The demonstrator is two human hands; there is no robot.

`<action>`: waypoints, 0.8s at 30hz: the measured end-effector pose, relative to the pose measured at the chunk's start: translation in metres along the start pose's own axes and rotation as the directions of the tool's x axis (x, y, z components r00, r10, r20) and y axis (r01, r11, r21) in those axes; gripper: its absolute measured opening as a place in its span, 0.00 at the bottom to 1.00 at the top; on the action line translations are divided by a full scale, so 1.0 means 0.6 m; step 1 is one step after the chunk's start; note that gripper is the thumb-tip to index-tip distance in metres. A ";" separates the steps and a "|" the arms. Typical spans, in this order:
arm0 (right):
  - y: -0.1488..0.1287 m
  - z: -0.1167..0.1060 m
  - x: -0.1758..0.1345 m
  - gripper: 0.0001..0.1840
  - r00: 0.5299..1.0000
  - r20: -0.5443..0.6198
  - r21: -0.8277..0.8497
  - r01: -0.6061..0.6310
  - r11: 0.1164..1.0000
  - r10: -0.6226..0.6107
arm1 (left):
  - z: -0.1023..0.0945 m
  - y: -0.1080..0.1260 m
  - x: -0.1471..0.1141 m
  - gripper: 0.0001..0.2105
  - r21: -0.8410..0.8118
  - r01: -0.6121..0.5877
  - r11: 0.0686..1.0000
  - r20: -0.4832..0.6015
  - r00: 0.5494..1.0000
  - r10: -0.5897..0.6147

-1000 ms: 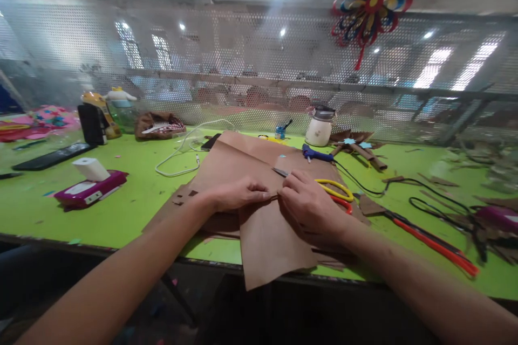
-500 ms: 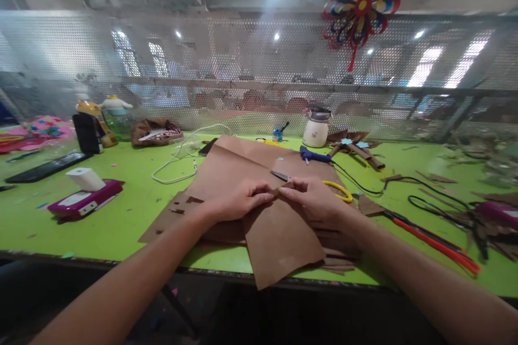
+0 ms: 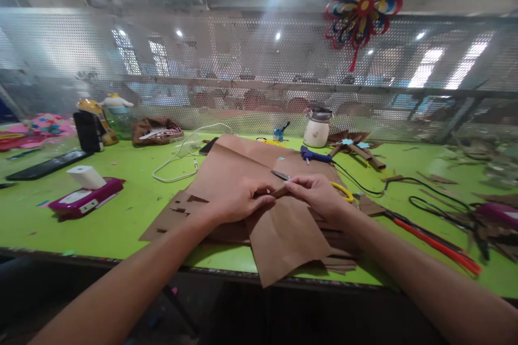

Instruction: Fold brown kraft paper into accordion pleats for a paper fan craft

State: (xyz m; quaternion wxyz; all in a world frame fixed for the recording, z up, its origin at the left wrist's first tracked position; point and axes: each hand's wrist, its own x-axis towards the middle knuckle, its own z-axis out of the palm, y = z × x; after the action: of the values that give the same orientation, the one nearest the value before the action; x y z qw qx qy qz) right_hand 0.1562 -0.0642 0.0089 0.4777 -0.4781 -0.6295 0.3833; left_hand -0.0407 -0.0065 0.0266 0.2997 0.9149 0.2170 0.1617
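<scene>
A piece of brown kraft paper (image 3: 288, 242) hangs down toward me, its lower corner past the table's front edge. Along its narrow, folded-looking top edge, my left hand (image 3: 243, 199) pinches the left end between thumb and fingers. My right hand (image 3: 314, 195) pinches the same edge at its right end. Both hands rest over larger brown paper sheets (image 3: 234, 161). Scissors with yellow handles (image 3: 342, 191) lie partly under my right hand, their blades (image 3: 280, 175) pointing left just beyond the fingers. Cut slots show in a sheet (image 3: 165, 219) by my left forearm.
On the green table (image 3: 133, 188) are a purple power strip (image 3: 87, 199) with a white charger, a white cable (image 3: 174, 179), a blue glue gun (image 3: 315, 155), a white jar (image 3: 317, 128), a red-handled tool (image 3: 437, 244) and paper scraps (image 3: 370, 206). A perforated screen (image 3: 243, 64) stands behind.
My right hand has shifted slightly right along the paper's top edge, so more of the edge shows between the hands. The hanging paper has moved a little to the right.
</scene>
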 end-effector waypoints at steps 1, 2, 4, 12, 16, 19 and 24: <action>0.001 0.000 0.000 0.19 1.000 -0.014 -0.032 0.020 0.999 -0.020 | 0.000 0.000 0.000 0.13 -0.013 0.004 1.000 0.002 1.000 -0.004; 0.003 0.000 0.001 0.19 0.999 -0.026 -0.060 0.035 0.998 -0.037 | -0.001 0.000 0.001 0.13 -0.027 0.008 1.000 0.004 1.000 -0.008; 0.006 0.000 0.002 0.19 0.997 -0.041 -0.100 0.062 0.993 -0.066 | -0.001 0.000 0.003 0.14 -0.052 0.021 0.998 0.003 1.000 -0.021; 0.016 -0.008 0.009 0.19 0.991 -0.092 -0.129 0.083 0.988 -0.095 | -0.008 0.002 -0.004 0.20 -0.233 0.226 0.946 0.088 0.974 -0.211; 0.019 -0.016 0.011 0.20 0.997 -0.081 -0.045 0.012 0.999 -0.015 | -0.016 0.008 -0.011 0.21 -0.230 0.251 0.940 0.157 0.963 -0.219; 0.019 -0.017 0.011 0.20 0.998 -0.065 -0.008 -0.007 1.000 0.007 | -0.017 0.006 -0.007 0.21 -0.062 0.167 0.984 0.068 0.984 -0.163; 0.012 -0.010 0.009 0.20 0.998 -0.061 -0.043 -0.017 0.999 0.014 | -0.009 -0.005 0.000 0.17 0.331 0.072 0.941 -0.099 0.994 -0.041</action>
State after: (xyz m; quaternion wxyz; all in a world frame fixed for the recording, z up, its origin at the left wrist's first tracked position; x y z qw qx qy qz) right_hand 0.1633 -0.0569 0.0049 0.4829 -0.5046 -0.6193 0.3586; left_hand -0.0441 -0.0016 0.0290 0.1345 0.9375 0.2809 0.1553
